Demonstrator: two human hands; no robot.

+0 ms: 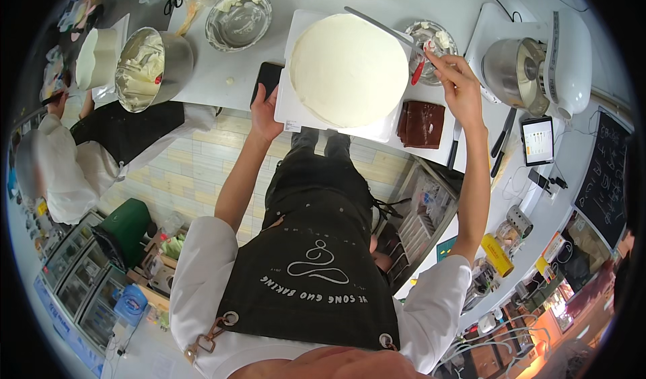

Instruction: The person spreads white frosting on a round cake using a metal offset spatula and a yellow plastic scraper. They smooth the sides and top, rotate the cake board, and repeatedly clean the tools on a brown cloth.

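Observation:
A round, cream-coated cake [350, 71] with a smooth pale top sits on a square white board [286, 111]. My left hand [266, 114] is palm up at the board's left edge, its fingers partly hidden beneath it. Beside that hand lies a black phone [265, 79]. In my right hand [460, 86] is a long metal spatula [376, 26], its blade reaching over the cake's upper right rim. Behind the blade stands a metal bowl [444, 69] with cream smears and a red-handled tool [418, 72].
Right of the cake lie a brown folded cloth [423, 124] and black-handled knives [453, 152]. A stand mixer [568, 66] and a tablet [537, 141] are farther right. Leftward are a smeared bowl [238, 21], a deep cream bowl [174, 58] and another person [75, 172] in an apron.

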